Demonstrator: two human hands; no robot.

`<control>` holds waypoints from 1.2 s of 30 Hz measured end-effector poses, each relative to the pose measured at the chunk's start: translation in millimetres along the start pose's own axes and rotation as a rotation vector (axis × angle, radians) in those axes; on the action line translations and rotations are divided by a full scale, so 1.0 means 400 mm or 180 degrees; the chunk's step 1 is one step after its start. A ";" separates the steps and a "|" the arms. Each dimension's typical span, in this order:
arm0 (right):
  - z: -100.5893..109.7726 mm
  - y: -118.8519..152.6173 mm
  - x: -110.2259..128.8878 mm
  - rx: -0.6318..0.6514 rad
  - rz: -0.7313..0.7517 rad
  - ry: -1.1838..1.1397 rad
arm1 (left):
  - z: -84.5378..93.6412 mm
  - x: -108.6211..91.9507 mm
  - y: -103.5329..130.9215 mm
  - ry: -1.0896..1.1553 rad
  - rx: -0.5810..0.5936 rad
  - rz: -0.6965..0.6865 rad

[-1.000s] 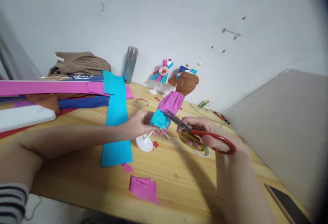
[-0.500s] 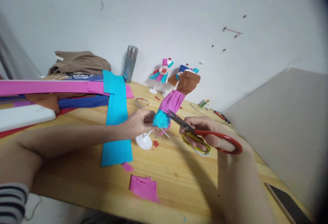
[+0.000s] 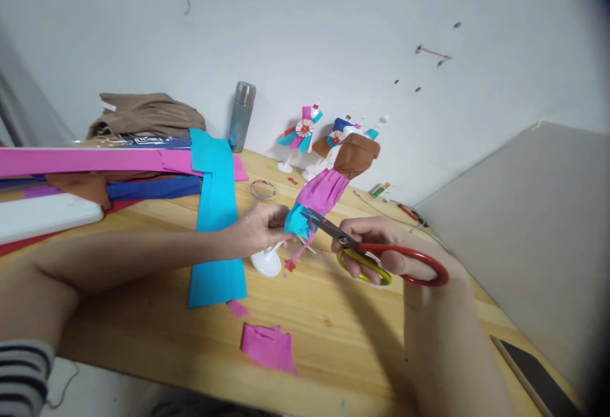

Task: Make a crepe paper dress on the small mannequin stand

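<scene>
My left hand (image 3: 260, 229) is closed round the lower end of a crepe-paper figure (image 3: 324, 191), which has a blue bottom, a pink middle and a brown top. It leans up to the right. In my right hand (image 3: 374, 245) is a pair of scissors (image 3: 345, 239) with one red and one yellow handle loop. The blade tips lie at the figure's blue part, by the edge of the pink. A thin pink strip hangs from there towards the table. Behind the left fingers stands a white round base (image 3: 267, 262); whether it joins the figure I cannot tell.
Blue crepe paper (image 3: 219, 283) lies left of centre, beside stacked coloured paper (image 3: 119, 161). Pink scraps (image 3: 269, 347) lie near the front edge. Decorated stands (image 3: 305, 129) and a flask (image 3: 242, 118) are at the wall. A phone (image 3: 534, 372) lies front right.
The scissor tips have shifted slightly left and down, from the pink edge onto the blue. The pink strip hangs lower and longer. The figure's brown top has swung a little right.
</scene>
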State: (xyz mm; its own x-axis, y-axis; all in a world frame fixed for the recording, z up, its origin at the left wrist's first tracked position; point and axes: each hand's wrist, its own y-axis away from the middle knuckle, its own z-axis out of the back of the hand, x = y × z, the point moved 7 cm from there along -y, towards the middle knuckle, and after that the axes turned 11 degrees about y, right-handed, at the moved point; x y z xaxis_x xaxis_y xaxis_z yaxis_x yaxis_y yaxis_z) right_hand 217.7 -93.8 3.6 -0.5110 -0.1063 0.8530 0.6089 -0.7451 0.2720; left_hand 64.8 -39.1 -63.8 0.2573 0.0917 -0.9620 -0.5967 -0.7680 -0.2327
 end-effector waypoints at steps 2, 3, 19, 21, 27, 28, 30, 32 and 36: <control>0.000 -0.002 -0.005 0.0026 -0.0005 -0.0015 | -0.004 -0.001 0.001 0.0062 0.0056 -0.0017; 0.000 -0.003 -0.006 0.0030 0.0023 -0.0010 | -0.006 -0.001 0.001 0.0117 0.0096 -0.0010; -0.006 -0.007 -0.005 0.0146 0.0407 0.0084 | -0.019 -0.018 0.006 0.0297 0.0103 0.0100; -0.006 -0.007 -0.002 0.0132 0.0480 0.0057 | -0.022 -0.019 0.007 0.0338 0.0135 0.0082; -0.009 -0.006 0.003 0.0177 0.0597 0.0014 | -0.026 -0.034 0.012 0.0140 0.0154 -0.0001; -0.009 -0.007 0.002 0.0187 0.0578 0.0003 | -0.027 -0.036 0.012 0.0123 0.0157 0.0011; -0.010 -0.008 0.001 0.0189 0.0518 -0.0023 | -0.028 -0.038 0.012 0.0104 0.0159 0.0034; -0.011 -0.009 0.000 0.0186 0.0482 -0.0038 | -0.026 -0.040 0.013 0.0065 0.0129 0.0010; -0.014 -0.011 0.003 0.0181 0.0571 -0.0048 | -0.020 -0.036 0.013 0.0035 0.0055 -0.0045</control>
State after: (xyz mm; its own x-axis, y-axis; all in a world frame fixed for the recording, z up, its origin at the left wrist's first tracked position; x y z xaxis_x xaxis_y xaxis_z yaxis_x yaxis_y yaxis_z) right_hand 210.9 -94.4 1.0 -0.3823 -0.2240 0.8965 0.7231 -0.6765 0.1393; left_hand 64.1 -49.6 -50.0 0.2742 0.0954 -0.9569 -0.6059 -0.7556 -0.2489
